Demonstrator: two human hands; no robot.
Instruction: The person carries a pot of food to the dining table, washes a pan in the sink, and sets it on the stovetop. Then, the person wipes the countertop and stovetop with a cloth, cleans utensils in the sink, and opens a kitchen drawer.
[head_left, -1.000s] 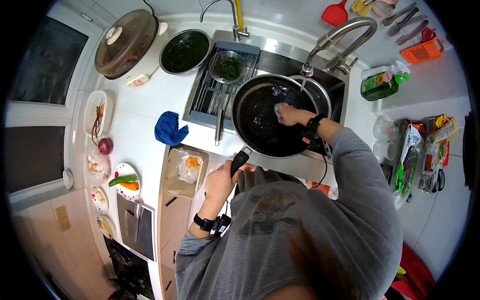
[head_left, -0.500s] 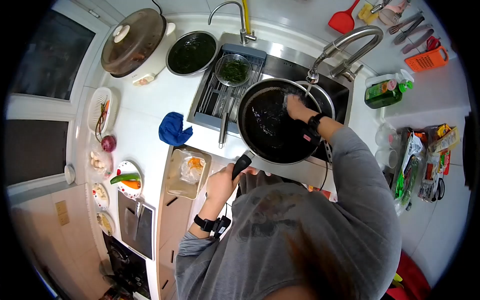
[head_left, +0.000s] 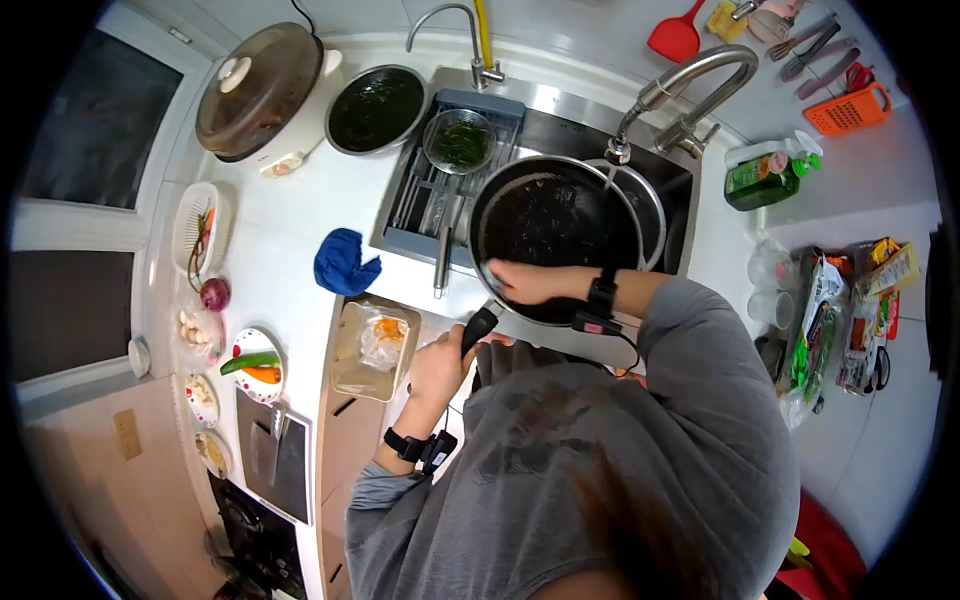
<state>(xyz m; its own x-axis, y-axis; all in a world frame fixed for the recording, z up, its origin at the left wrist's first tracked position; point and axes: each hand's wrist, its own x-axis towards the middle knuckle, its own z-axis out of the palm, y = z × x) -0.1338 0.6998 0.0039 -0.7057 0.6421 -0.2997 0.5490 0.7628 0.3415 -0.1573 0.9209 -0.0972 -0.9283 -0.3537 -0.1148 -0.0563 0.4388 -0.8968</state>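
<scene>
A black pan (head_left: 560, 225) is held over the sink (head_left: 683, 215), under the larger faucet (head_left: 619, 150), from which water runs. My left hand (head_left: 438, 372) is wrapped round the pan's black handle (head_left: 480, 328). Inside the pan, near the handle end of its wall, my right hand (head_left: 520, 281) presses down with fingers together; a small pale thing shows at the fingertips, too small to name. Behind the pan sits a metal bowl (head_left: 652, 205), partly hidden. A strainer with greens (head_left: 460, 142) lies on the grey drying rack (head_left: 410, 190) left of the pan.
A bowl of dark greens (head_left: 376, 110) and a lidded electric cooker (head_left: 262, 95) stand at the back left. A blue cloth (head_left: 345, 262) lies on the counter above an open bin (head_left: 375, 350). Plates and a knife on a board (head_left: 272, 450) sit further left. Green bottle (head_left: 762, 180) stands right.
My right hand has moved from the pan's far right part down to its near left wall by the handle. My left hand keeps its hold on the handle.
</scene>
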